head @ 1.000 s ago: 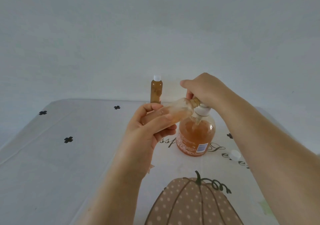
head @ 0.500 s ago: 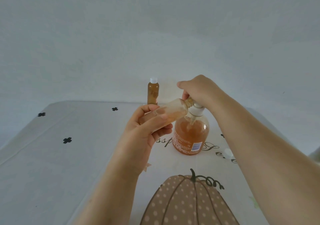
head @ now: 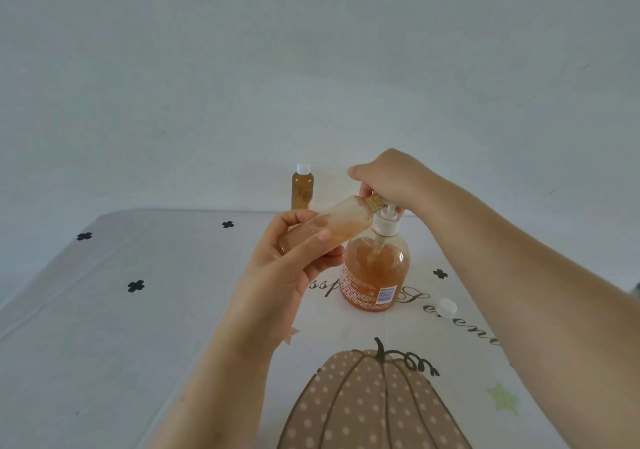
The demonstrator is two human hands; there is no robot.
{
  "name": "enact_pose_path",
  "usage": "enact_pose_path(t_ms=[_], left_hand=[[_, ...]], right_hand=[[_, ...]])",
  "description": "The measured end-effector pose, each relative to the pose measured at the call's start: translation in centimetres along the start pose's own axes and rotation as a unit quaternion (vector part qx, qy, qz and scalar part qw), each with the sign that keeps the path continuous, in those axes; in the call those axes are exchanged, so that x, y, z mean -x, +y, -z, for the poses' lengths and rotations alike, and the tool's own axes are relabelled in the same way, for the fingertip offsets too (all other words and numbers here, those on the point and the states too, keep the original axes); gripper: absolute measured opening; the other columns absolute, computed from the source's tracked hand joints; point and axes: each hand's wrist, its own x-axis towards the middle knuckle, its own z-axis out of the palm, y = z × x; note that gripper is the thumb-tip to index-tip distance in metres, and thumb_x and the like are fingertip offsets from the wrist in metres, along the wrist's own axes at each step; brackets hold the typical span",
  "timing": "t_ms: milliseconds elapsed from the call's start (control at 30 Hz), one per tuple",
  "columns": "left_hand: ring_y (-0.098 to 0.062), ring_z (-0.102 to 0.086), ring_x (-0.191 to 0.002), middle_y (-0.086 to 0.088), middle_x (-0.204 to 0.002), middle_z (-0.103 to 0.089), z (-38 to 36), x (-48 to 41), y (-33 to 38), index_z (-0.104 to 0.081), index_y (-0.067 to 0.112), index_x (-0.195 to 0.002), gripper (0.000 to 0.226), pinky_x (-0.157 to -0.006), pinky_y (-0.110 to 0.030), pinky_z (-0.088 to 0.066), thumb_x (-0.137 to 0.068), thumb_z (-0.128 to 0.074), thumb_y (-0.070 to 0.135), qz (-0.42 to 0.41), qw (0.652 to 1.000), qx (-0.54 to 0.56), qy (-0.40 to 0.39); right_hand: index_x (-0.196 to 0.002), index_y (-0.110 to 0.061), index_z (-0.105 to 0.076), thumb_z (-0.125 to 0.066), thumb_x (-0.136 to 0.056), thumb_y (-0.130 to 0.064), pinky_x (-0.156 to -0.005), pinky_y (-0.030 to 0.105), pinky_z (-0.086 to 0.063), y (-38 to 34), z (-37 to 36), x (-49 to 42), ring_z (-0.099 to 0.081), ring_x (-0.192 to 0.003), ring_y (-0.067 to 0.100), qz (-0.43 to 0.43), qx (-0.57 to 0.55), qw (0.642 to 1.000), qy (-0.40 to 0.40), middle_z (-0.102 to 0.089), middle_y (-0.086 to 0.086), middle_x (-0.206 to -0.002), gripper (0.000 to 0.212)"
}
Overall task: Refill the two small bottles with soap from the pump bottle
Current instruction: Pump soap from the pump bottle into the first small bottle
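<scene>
On white pumpkin-print tablecloth, left hand grips small clear uncapped plastic bottle, tilted, mouth up at the nozzle of clear round pump bottle of orange soap. Loose white cap lies to its right. Above, right hand curls over the pump head. Farthest back, capped small amber-filled bottle stands upright.

A single wide-angle camera sits on the person's head and faces forward and down. The pale wall fills the upper half of the frame. The cloth-covered table fills the lower half, with its far edge bowed by the lens. The left hand and right hand reach in from the bottom edge, close to the camera, and meet just right of centre.
</scene>
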Motion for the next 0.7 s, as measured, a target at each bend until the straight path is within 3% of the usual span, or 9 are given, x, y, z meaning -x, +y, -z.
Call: enact_pose_path(t_ms=[233,367,533,700], left_hand=[[-0.025,-0.066,-0.079,-0.011,-0.097,-0.071,0.3,-0.1,-0.1,-0.058,0.009,-0.101,0.029,-0.076,-0.031,-0.056,-0.075,-0.069,0.010,0.008,1.000,-0.004,0.005],[-0.025,-0.067,-0.077,-0.010,-0.094,-0.071,0.5,-0.3,-0.4,-0.057,0.006,-0.103,0.028,-0.074,-0.029,-0.056,-0.077,-0.068,0.009,0.009,1.000,-0.004,0.010],[-0.024,-0.066,-0.072,-0.009,-0.088,-0.071,0.7,-0.7,-0.6,-0.057,0.006,-0.101,0.033,-0.070,-0.029,-0.056,-0.072,-0.072,0.006,0.015,1.000,-0.009,0.020],[-0.025,-0.066,-0.069,-0.008,-0.084,-0.071,0.8,-0.9,-0.8,-0.057,0.007,-0.100,0.035,-0.068,-0.029,-0.056,-0.069,-0.073,0.005,0.021,0.999,-0.010,0.031]], right_hand=[[-0.089,-0.002,-0.073,-0.047,-0.094,-0.032,-0.066,0.031,-0.046,-0.1,-0.5,0.0,-0.050,-0.045,0.020,-0.010,0.011,1.000,0.020,-0.055,-0.001,-0.041,0.040],[-0.102,0.001,-0.072,-0.048,-0.094,-0.030,-0.065,0.031,-0.039,0.4,-0.9,-0.6,-0.048,-0.055,0.021,0.003,0.009,1.000,0.026,-0.058,0.003,-0.061,0.040],[-0.102,-0.004,-0.074,-0.047,-0.094,-0.035,-0.066,0.033,-0.040,1.3,-1.5,-1.3,-0.053,-0.069,0.022,0.021,0.008,0.999,0.043,-0.061,0.004,-0.079,0.041],[-0.099,-0.007,-0.074,-0.048,-0.094,-0.036,-0.069,0.034,-0.043,1.7,-1.9,-1.7,-0.057,-0.072,0.023,0.021,-0.002,0.999,0.040,-0.064,0.005,-0.081,0.039]])
